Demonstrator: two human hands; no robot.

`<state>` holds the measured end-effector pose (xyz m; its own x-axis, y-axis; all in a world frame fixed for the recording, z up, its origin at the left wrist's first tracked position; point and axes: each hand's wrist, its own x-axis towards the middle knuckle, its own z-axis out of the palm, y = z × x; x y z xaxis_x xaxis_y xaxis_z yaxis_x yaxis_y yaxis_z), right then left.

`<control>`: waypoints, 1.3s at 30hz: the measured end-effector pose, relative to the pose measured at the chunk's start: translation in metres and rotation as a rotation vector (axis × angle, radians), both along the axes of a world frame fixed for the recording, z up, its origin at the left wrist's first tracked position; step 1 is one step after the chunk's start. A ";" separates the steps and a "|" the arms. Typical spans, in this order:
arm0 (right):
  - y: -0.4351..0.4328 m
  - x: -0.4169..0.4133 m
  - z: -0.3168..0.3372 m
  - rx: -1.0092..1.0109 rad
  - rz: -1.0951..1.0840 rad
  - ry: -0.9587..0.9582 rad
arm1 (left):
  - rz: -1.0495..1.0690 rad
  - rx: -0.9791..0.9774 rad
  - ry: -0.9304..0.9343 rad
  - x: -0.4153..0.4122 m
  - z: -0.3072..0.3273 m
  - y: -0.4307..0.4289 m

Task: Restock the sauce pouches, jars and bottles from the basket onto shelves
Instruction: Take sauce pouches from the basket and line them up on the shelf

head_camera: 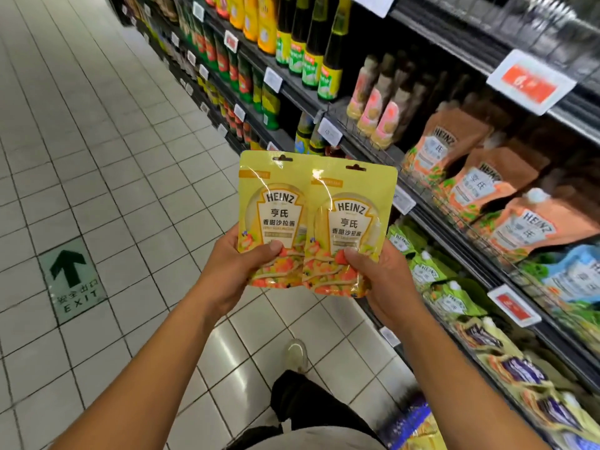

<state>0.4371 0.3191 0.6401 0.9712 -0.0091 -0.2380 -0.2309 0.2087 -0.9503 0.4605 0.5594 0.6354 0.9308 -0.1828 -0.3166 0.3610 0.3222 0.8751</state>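
**A:** Which way do they go?

**B:** Right. The shelves (454,43) run along that side, nearer the right hand (386,287) than the left hand (233,271).

**A:** And the pouches?

**B:** Both are upright and slightly overlapped, well apart from the shelves. Each hand pinches one, the left yellow Heinz pouch (276,203) and the right yellow Heinz pouch (352,222), with thumbs (269,248) on the lower fronts and fingers behind.

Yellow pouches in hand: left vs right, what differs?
Left pouch sits higher; right pouch sits lower. Right pouch overlaps the left pouch's right edge, in front. Left hand pinches the left pouch, right hand the right pouch. Shared: same yellow Heinz print, upright, fronts facing the camera, each held near its bottom.
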 end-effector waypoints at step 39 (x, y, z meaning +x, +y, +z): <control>-0.034 0.057 0.143 -0.177 -0.919 -0.159 | -0.808 -0.132 -0.391 0.230 0.138 -0.142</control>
